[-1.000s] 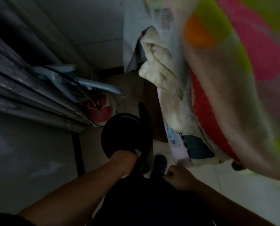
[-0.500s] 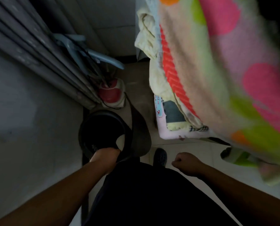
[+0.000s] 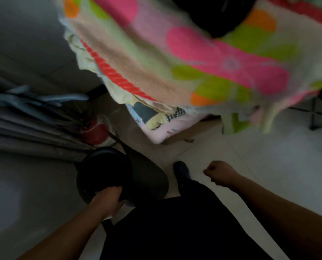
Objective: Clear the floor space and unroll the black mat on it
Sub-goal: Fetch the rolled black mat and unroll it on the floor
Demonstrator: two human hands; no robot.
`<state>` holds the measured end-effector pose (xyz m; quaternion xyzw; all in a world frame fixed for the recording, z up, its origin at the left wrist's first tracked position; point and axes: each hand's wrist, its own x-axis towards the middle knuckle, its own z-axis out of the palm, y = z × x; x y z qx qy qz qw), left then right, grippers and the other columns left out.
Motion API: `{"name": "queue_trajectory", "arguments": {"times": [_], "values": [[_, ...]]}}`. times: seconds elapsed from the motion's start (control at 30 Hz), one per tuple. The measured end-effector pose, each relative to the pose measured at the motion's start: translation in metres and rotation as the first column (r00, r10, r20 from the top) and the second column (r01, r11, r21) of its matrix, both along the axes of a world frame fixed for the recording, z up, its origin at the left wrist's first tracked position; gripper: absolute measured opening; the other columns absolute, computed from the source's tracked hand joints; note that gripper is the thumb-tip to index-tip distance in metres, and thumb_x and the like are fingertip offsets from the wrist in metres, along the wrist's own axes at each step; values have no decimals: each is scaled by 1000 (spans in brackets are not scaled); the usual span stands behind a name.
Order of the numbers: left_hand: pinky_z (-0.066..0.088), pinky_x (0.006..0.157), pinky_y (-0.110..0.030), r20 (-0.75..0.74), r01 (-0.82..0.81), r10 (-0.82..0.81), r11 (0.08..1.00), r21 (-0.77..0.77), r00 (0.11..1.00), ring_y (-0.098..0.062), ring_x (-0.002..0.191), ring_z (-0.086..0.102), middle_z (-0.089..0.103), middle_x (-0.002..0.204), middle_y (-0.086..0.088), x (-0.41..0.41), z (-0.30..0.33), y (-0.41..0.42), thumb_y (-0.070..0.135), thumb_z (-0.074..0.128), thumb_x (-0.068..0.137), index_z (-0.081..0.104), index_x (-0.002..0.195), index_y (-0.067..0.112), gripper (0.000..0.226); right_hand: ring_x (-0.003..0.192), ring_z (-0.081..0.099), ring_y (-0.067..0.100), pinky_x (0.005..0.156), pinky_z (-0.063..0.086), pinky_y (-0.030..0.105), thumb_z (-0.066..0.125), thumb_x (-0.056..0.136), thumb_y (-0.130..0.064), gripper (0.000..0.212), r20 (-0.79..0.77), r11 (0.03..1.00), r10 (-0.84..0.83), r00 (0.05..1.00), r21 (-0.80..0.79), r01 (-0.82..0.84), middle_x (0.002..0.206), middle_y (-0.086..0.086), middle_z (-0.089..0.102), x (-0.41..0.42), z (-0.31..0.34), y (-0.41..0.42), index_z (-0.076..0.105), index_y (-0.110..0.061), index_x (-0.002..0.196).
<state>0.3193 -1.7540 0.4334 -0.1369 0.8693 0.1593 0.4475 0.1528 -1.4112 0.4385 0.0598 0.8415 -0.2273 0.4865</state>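
Left hand (image 3: 107, 198) grips the near rim of the rolled black mat (image 3: 107, 171), fingers curled over the edge. The roll stands on end, its round end facing the camera; one loose flap of it curves out to the right and toward the person's dark shoe (image 3: 181, 170). Right hand (image 3: 217, 170) is closed in a fist, holding nothing visible, well to the right of the mat and just right of the shoe, above pale floor tiles (image 3: 269, 166).

Beyond the mat, touching or nearly so (blur prevents a firm call): a red-and-white round object (image 3: 95, 131), identity unclear. Left of the mat hang grey pleated curtains (image 3: 25, 134), with pale blue blades or slats (image 3: 49, 100) against them. Beyond and right of the mat, a flowered blanket (image 3: 194, 59) in pink, green and orange drapes over a bed edge, with a pink patterned sheet (image 3: 156, 126) showing beneath it. Frame is dim and motion-blurred.
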Motion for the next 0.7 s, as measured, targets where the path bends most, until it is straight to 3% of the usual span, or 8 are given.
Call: {"name": "queue_trajectory", "arguments": {"times": [0.13, 0.23, 0.33, 0.43, 0.5, 0.6, 0.7], "values": [[43, 76, -24, -3, 141, -141, 986, 86, 990, -23, 110, 60, 64, 122, -5, 5, -16, -2, 34, 60, 88, 57, 126, 20, 40, 89, 70, 40, 74, 60, 47, 59, 89, -24, 31, 71, 956, -291, 954, -3, 292, 86, 23, 66, 76, -1, 20, 62, 7, 91], [40, 74, -22, -5, 252, -253, 962, 103, 968, -21, 108, 62, 67, 118, -4, 13, -21, 2, 33, 62, 87, 60, 122, 20, 37, 93, 69, 43, 80, 58, 49, 57, 90, -24, 34, 89, 902, -431, 898, 30, 430, 99, 31, 68, 148, -2, 34, 63, 9, 97], [43, 74, -23, 14, 390, -394, 912, 125, 919, -18, 106, 62, 67, 117, -1, 16, -17, 16, 33, 61, 87, 61, 122, 24, 36, 94, 68, 38, 83, 56, 44, 58, 88, -28, 28, 105, 849, -529, 842, 65, 525, 101, 26, 69, 216, -2, 49, 65, -2, 91], [46, 77, -24, 9, 589, -592, 803, 88, 806, -20, 107, 62, 68, 116, -1, 14, -11, 42, 38, 61, 86, 62, 115, 26, 32, 82, 63, 27, 85, 56, 39, 58, 89, -31, 19, 90, 734, -679, 729, 73, 675, 89, 12, 66, 274, 2, 65, 57, -21, 73], [47, 81, -25, 29, 685, -689, 723, 91, 724, -19, 108, 62, 67, 118, 0, 14, -6, 64, 43, 62, 85, 62, 115, 27, 34, 80, 62, 25, 85, 57, 40, 58, 89, -29, 21, 60, 613, -790, 610, 65, 787, 87, 8, 64, 312, 6, 79, 54, -25, 69], [48, 92, -28, 59, 834, -834, 550, 39, 548, -20, 114, 59, 64, 125, -2, 12, 0, 100, 44, 59, 87, 58, 121, 23, 40, 79, 66, 30, 78, 57, 40, 58, 90, -26, 17, 39, 514, -858, 512, 65, 855, 86, 16, 69, 369, 8, 102, 61, -15, 76], [46, 92, -27, 60, 944, -943, 329, 3, 328, -19, 118, 57, 61, 129, -2, 15, 4, 145, 35, 54, 88, 55, 123, 22, 37, 88, 68, 41, 75, 57, 43, 59, 88, -21, 25, 44, 423, -906, 421, 61, 904, 92, 27, 71, 427, 5, 124, 68, 2, 87]]}}
